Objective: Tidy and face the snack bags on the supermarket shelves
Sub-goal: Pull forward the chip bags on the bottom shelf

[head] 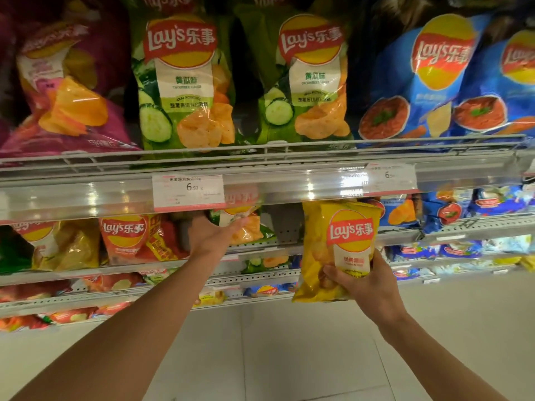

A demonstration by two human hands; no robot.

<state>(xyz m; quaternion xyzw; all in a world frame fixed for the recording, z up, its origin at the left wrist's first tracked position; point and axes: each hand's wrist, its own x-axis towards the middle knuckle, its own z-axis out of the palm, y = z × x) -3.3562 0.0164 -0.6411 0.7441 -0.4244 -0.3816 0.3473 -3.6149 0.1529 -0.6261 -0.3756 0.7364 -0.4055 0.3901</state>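
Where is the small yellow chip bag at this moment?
In the head view, the small yellow chip bag is off the shelf, held upright in the right hand, right of centre, just below the clear price rail.

— Where are the two arms?
— Both bare forearms reach forward and upward from the bottom corners, the left one stretched farther.
— And the left hand (212,237)?
— Back facing us, fingers extended up and rightward, thumb apart; whether it grips anything, I cannot tell.
— The right hand (366,282)?
— Nearer and lower than the left, wrist bent, fingers and thumb curled closed in a grip.
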